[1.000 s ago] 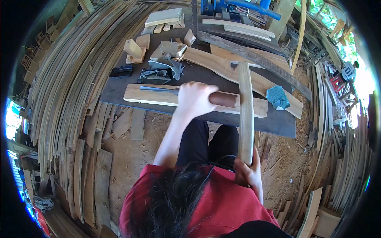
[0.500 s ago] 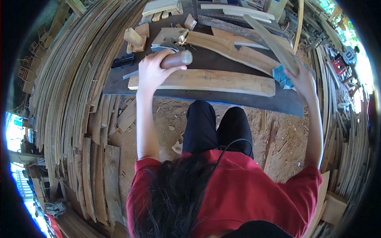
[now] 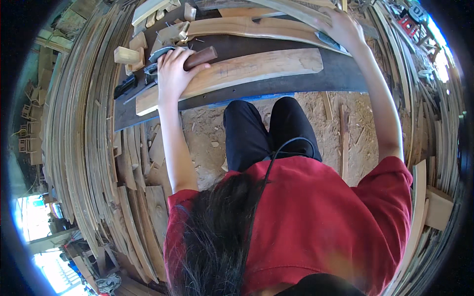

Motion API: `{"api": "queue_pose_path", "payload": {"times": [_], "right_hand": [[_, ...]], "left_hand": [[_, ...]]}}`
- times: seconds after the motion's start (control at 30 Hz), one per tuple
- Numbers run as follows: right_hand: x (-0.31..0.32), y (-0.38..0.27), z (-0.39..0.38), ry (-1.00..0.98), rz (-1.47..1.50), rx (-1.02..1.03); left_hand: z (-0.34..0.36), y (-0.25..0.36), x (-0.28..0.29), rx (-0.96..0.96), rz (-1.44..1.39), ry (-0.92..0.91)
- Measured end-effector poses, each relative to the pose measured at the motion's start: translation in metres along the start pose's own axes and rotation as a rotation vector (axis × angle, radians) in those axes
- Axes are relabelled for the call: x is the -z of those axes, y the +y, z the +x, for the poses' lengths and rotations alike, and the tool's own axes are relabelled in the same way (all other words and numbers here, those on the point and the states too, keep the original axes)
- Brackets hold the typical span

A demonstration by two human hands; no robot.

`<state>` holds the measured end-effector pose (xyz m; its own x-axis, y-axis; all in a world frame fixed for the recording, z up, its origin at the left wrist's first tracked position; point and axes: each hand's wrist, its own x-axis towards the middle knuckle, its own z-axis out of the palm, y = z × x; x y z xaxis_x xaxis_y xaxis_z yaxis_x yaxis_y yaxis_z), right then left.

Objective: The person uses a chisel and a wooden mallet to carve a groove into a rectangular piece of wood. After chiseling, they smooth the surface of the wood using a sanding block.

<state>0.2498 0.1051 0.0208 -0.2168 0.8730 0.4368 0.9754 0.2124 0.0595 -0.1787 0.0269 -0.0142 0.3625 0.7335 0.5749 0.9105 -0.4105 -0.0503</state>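
My left hand (image 3: 173,71) is closed around a brown cylindrical handle (image 3: 201,58), held low over the worktable's left part. Whatever the handle joins is hidden by the fingers. Just below it lies a thick pale board (image 3: 237,71), slanting along the table's near edge. At the far right my right hand (image 3: 344,30) has its fingers wrapped on the near end of a long wooden strip (image 3: 291,11). The strip reaches away to the left, past the picture's upper edge. A bluish patch (image 3: 330,42) shows under that hand, beside a curved wooden board (image 3: 247,25).
The dark worktable (image 3: 340,74) carries small wood blocks (image 3: 127,55), a rough block with nails (image 3: 173,33) and a black tool (image 3: 125,87). Long planks (image 3: 81,123) are stacked at the left, more (image 3: 444,133) at the right. Wood scraps litter the dirt floor (image 3: 202,143).
My head view has shifted. My left hand has come down nearer the table with the handle. My right hand and the strip have swung away from me, and the strip now lies flatter.
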Motion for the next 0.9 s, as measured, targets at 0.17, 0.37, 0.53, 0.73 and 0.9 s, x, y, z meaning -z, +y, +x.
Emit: {"api": "queue_pose_path", "payload": {"times": [0.17,0.37,0.53,0.73,0.9], "right_hand": [[0.046,0.015,-0.062,-0.018,0.289,-0.07],[0.1,0.02,-0.154,-0.27,0.99,-0.289],[0.018,0.002,-0.196,-0.497,1.06,-0.312],[-0.06,-0.047,-0.174,-0.669,0.886,-0.005],[-0.101,-0.05,-0.181,-0.793,0.783,-0.32]], "left_hand": [[-0.001,0.013,0.016,0.129,-0.289,0.039],[0.0,0.092,0.07,0.134,-0.636,0.24],[0.013,0.229,0.074,-0.362,-1.31,-0.203],[-0.023,0.381,0.04,-0.862,-1.238,-0.515],[-0.031,0.396,0.046,-0.802,-1.412,-0.75]]}}
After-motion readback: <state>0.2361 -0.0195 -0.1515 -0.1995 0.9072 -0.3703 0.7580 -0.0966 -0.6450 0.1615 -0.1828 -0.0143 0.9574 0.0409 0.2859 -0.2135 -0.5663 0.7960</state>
